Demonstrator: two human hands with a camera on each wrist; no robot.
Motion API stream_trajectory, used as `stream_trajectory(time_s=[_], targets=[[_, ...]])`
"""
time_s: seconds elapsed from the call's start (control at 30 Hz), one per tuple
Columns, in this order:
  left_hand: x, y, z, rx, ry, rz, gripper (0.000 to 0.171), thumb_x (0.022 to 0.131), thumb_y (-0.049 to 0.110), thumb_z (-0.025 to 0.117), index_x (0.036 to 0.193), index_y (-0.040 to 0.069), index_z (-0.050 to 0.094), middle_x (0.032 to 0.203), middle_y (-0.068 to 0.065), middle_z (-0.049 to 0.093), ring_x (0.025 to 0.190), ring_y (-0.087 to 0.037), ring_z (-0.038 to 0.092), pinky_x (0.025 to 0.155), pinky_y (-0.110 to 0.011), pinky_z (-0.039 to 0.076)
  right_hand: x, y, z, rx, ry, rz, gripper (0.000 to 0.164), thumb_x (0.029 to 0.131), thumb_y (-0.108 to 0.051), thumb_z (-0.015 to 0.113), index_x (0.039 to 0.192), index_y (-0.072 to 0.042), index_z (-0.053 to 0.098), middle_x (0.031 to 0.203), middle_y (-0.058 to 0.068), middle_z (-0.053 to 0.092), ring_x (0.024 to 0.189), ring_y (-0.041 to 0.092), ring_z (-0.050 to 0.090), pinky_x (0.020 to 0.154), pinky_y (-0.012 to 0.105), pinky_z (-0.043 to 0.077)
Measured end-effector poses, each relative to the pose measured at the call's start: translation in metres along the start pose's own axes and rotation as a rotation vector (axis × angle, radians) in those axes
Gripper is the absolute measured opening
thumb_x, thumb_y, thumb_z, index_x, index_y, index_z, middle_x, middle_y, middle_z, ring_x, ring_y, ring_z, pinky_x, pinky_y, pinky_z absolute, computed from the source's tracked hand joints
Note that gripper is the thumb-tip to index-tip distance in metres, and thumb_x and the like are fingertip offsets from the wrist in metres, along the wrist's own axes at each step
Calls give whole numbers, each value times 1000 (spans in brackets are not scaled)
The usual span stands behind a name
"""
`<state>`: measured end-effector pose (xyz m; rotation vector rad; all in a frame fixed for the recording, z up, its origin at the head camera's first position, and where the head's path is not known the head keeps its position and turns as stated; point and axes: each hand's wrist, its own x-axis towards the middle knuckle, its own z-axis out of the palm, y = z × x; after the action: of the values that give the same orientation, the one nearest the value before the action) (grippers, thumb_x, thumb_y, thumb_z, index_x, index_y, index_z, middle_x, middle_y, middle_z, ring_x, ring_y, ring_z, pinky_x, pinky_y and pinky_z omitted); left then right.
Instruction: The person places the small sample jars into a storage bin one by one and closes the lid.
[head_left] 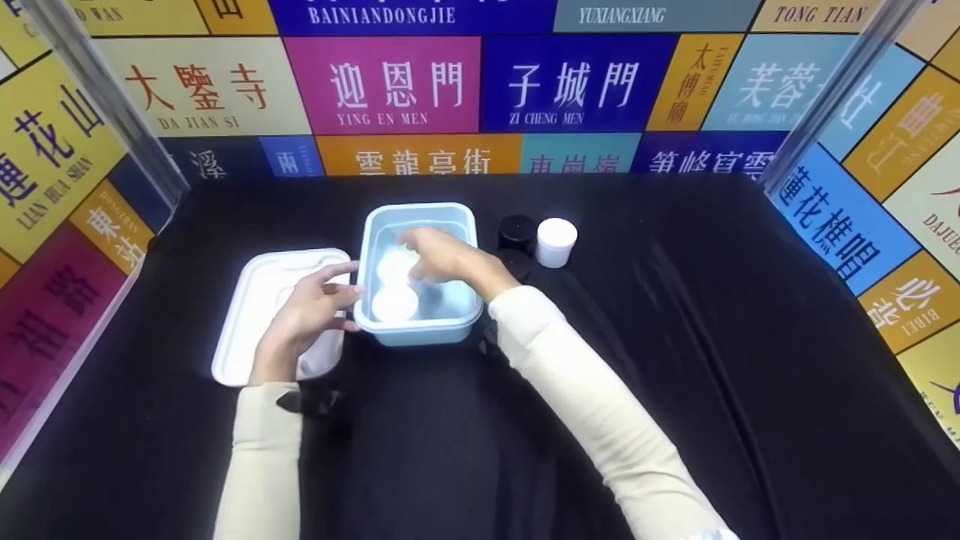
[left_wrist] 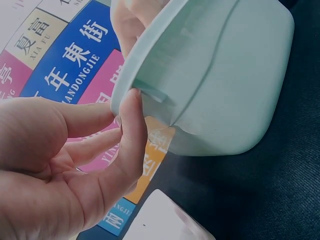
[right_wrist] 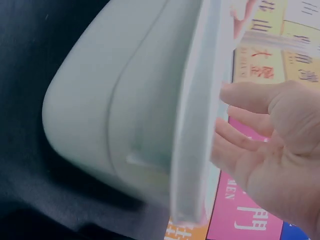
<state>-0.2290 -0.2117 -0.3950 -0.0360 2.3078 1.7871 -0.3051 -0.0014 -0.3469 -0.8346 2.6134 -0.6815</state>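
A light blue-green plastic box (head_left: 421, 333) stands on the black-covered table, uncovered. Inside it, two round white things (head_left: 395, 304) shine with glare, which hides their detail. My left hand (head_left: 313, 309) pinches the left rim; in the left wrist view a finger presses under the box's lip (left_wrist: 122, 95). Over the inside of the box reaches my right hand (head_left: 442, 255), its fingers beside the farther white thing. In the right wrist view, the thumb and fingers of the right hand (right_wrist: 272, 145) are apart near the rim, with nothing seen between them.
A white rectangular lid (head_left: 251, 319) lies left of the box, partly under the left hand in the head view. To the right stand a white round jar (head_left: 556, 244) and a black round container (head_left: 517, 229). Printed panels (head_left: 382, 86) wall the back and sides.
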Motion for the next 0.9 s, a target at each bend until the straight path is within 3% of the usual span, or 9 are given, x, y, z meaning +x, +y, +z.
stream_trajectory(time_s=[0.2,0.47,0.9], targets=[[-1,-1,-1,13,10,-13,55,102,10,55,153,3,36,128,-29,59,88,-11,69,68,-26,63,-9,-7,4,129,107,-50,49,93,-12,67,140,-2,55,141,15,60,133,28,54,116,36,45],[0,-1,0,16,6,-9,55,102,10,54,153,3,36,129,-31,58,87,-11,69,68,-26,64,-26,-6,4,284,263,-40,43,94,-14,68,135,-7,61,137,12,63,129,27,58,113,36,47],[-1,0,2,4,6,14,56,101,8,55,153,2,36,123,-27,61,86,-11,69,65,-26,63,-57,28,8,436,444,-84,43,91,-13,73,132,-6,64,135,10,65,130,24,58,110,43,50]])
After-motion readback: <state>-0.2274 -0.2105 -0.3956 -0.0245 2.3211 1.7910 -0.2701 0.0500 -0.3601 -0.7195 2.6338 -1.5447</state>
